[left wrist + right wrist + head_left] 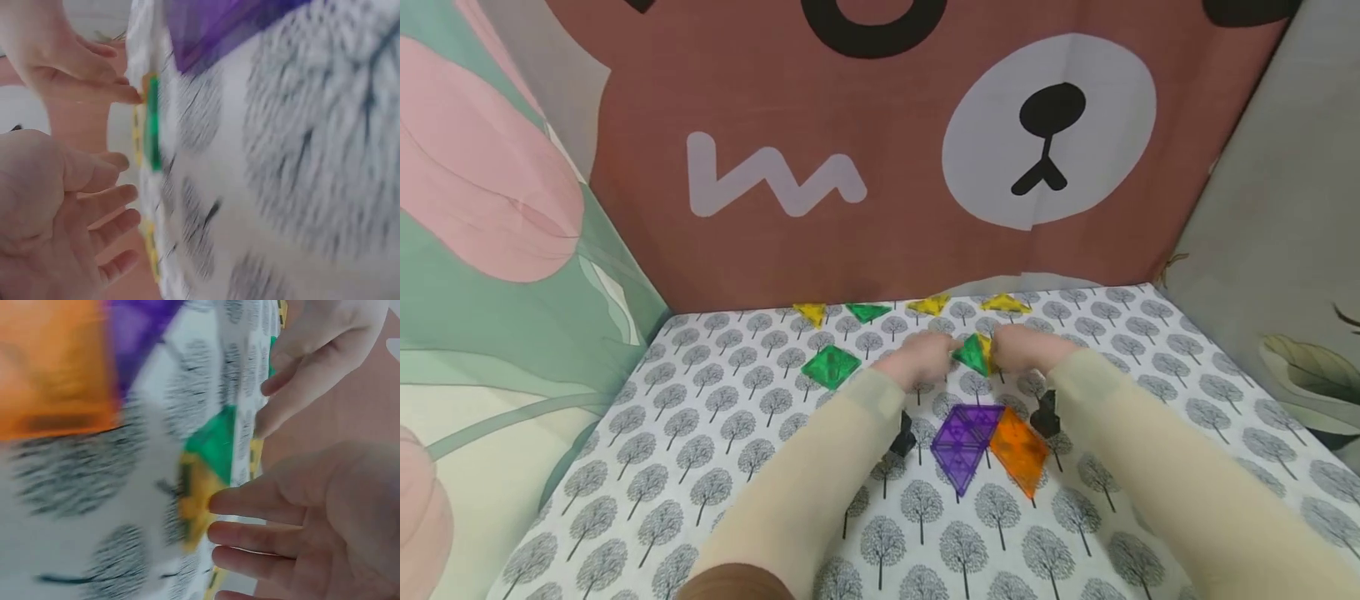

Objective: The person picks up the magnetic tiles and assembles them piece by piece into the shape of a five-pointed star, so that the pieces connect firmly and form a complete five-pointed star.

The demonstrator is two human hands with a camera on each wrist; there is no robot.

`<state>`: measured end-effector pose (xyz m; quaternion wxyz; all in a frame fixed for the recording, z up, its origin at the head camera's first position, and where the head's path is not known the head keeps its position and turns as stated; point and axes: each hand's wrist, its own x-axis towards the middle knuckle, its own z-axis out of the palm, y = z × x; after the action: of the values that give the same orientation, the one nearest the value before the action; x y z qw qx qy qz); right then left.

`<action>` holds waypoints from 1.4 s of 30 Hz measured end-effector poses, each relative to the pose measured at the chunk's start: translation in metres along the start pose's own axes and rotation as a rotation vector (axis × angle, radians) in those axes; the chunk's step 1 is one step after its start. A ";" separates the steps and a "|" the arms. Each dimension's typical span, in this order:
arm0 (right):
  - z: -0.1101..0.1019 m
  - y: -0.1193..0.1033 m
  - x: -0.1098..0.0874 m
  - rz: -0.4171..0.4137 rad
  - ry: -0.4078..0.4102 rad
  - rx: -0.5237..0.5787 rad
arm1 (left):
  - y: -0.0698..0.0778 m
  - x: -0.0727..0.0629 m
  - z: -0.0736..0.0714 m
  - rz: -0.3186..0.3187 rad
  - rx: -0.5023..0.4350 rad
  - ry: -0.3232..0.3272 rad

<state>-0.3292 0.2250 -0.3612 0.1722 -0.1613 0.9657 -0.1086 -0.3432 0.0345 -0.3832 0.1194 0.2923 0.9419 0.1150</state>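
Between my two hands, a green triangular magnetic tile lies edge to edge with a yellow magnetic tile on the tree-print cloth. My right hand has its fingers straight, and in the right wrist view the fingertips touch the yellow tile's edge. To the left of the green tile is my left hand; in the left wrist view its fingers are spread and relaxed, holding nothing. Nearer to me, joined purple tiles lie flat with an orange diamond-shaped piece against their right side.
A green diamond-shaped piece lies left of my left hand. Along the back edge are a yellow tile, a green tile and two more yellow pieces. A bear-print cloth wall stands behind them, with fabric walls on both sides.
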 end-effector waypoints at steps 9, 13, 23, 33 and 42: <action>-0.011 -0.027 0.026 -0.050 0.013 0.019 | -0.092 -0.042 -0.040 -0.220 -0.041 0.147; -0.002 -0.041 0.041 -0.085 0.020 0.063 | -0.142 -0.066 -0.045 -0.351 -0.087 0.151; 0.019 -0.085 0.075 -0.115 0.110 0.071 | -0.165 -0.072 -0.042 -0.370 -0.017 0.133; 0.031 -0.112 0.087 -0.054 0.129 0.010 | -0.137 -0.066 -0.049 -0.408 0.040 -0.014; 0.035 -0.104 0.085 -0.086 0.095 -0.021 | -0.137 -0.052 -0.042 -0.436 0.056 -0.041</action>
<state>-0.3635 0.0940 -0.3909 0.1197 -0.1993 0.9660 -0.1135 -0.3859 -0.1118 -0.3751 0.1525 0.0870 0.9830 0.0541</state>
